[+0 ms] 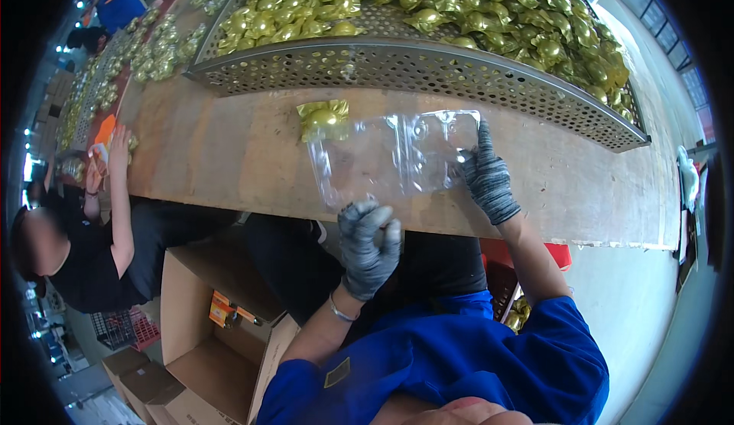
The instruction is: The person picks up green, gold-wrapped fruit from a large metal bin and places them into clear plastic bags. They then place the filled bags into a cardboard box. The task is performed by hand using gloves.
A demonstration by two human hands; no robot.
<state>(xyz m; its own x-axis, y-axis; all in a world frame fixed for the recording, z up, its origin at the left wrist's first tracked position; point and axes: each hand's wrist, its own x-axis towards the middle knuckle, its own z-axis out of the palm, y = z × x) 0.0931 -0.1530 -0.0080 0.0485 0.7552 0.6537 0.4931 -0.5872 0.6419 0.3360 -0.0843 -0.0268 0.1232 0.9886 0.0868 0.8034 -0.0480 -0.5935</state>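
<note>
A clear plastic clamshell pack with moulded hollows lies opened out over the wooden table. At its right end, my right hand, in a grey knit glove, grips the edge with the index finger stretched along the side. My left hand, gloved alike, is at the pack's near edge with its fingers curled. Whether those fingertips pinch the plastic cannot be made out. Beside the pack's far left corner is one gold-wrapped ball, partly overlapped by the clear plastic.
A perforated metal tray heaped with gold-wrapped balls spans the table's far side. To my left, a co-worker's hands hold an orange-and-clear pack. An open cardboard box with orange packs inside stands below, left of my legs.
</note>
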